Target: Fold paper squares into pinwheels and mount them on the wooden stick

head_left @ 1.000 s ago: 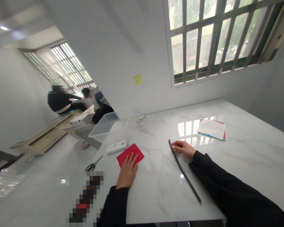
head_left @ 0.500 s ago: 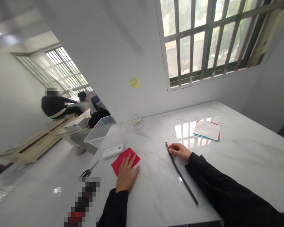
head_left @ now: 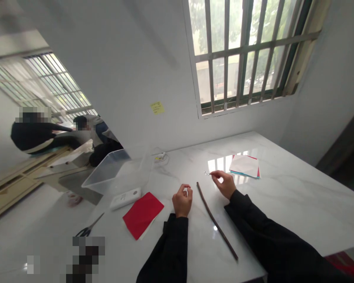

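On the white marbled table, my right hand (head_left: 224, 184) reaches to a few small shiny silver beads (head_left: 206, 173). Its thumb and forefinger are pinched together beside them; what sits between the fingertips is too small to make out. My left hand (head_left: 182, 200) hovers with curled fingers and no object visible in it, just right of a red sheet of paper (head_left: 143, 214). Between the two hands a thin dark brown stick (head_left: 216, 222) lies slanting toward the front edge. A pale sheet peeks out under the red paper.
A stack of paper sheets (head_left: 244, 165) lies beyond my right hand. To the left are a white power bank (head_left: 126, 199), scissors (head_left: 90, 228) and a clear plastic bin (head_left: 106, 169). A yellow note (head_left: 157, 107) sticks to the wall. Other people sit at the far left.
My left hand has lifted off the red paper, moved right and curled. My right hand has left the stick and moved forward to the beads. The view has turned slightly right.
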The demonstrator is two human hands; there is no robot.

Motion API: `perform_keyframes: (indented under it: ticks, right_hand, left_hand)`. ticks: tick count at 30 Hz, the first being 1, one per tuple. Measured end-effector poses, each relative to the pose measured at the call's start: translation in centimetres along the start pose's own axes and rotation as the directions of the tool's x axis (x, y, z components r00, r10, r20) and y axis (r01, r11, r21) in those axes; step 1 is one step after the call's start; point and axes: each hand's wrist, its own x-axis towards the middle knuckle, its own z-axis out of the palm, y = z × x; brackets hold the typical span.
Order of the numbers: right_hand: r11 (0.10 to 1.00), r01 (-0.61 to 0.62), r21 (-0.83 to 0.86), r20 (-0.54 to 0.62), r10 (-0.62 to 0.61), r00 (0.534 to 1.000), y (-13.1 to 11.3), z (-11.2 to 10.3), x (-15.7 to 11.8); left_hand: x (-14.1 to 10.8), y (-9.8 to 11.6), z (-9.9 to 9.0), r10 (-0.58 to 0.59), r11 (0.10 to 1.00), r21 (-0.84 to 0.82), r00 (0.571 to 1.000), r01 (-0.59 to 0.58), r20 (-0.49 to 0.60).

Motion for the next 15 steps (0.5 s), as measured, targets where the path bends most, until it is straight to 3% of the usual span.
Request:
perform_keyframes:
  ticks: [3, 7, 11, 15]
  right_hand:
    - [0.970, 0.020, -0.244, -0.195, -0.070, 0.978, 2.4, -3.5, 2.1]
    - [0.841, -0.141, -0.523, -0.188, 0.048, 0.981, 7.4, -6.9, 3.0]
    - [0.713, -0.281, -0.642, -0.215, 0.185, 0.959, 10.9, -7.9, 2.2]
    - [0.674, -0.285, -0.682, -0.169, 0.235, 0.957, 12.2, -8.0, 1.7]
  left_hand:
    - [-0.4, -0.4, -0.3, -0.021, 0.997, -0.074, 1.000, 0.020, -0.010]
    - [-0.3, -0.1, -0.9, -0.059, 0.984, -0.168, 0.998, 0.056, -0.017]
    - [0.0, -0.3, -0.9, -0.109, 0.960, -0.263, 0.994, 0.101, -0.015]
    - [0.1, -1.1, -0.5, -0.142, 0.941, -0.310, 0.990, 0.138, 0.010]
